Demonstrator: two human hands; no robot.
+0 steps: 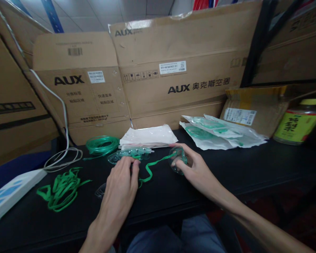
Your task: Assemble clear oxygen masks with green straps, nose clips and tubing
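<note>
In the head view, the right hand pinched a clear mask between thumb and fingers, just above the tabletop, well back from its front edge. From the mask, a green strap ran toward the left hand, whose fingers were curled with the thumb close beside them; its grip could not be told. Black surface showed between the hands, and more reached rightward to the jar. Tighter limits lay ahead and to the left: white packets stood just behind the hands, with coiled tubing beside them, while a strap bundle and power strip edged the left side. Mask packs lay before a carton at right rear. The tabletop was dark and matte; tall cardboard walled its back, below a panelled ceiling.
</note>
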